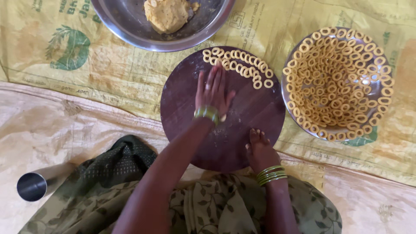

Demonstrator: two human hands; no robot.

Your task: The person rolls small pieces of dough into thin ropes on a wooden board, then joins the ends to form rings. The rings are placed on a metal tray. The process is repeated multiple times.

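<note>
Already the plate right of the board brims with rings, more rings line its far edge; dough remains in the bowl beyond. Left hand presses flat, fingers together; right hand rests, loosely curled, empty.

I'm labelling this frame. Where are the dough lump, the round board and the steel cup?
dough lump (pixel 167 14): head view, middle of the lump in the bowl.
round board (pixel 251 115): head view, bare surface right of the left hand.
steel cup (pixel 31 186): head view, its open mouth.
</note>
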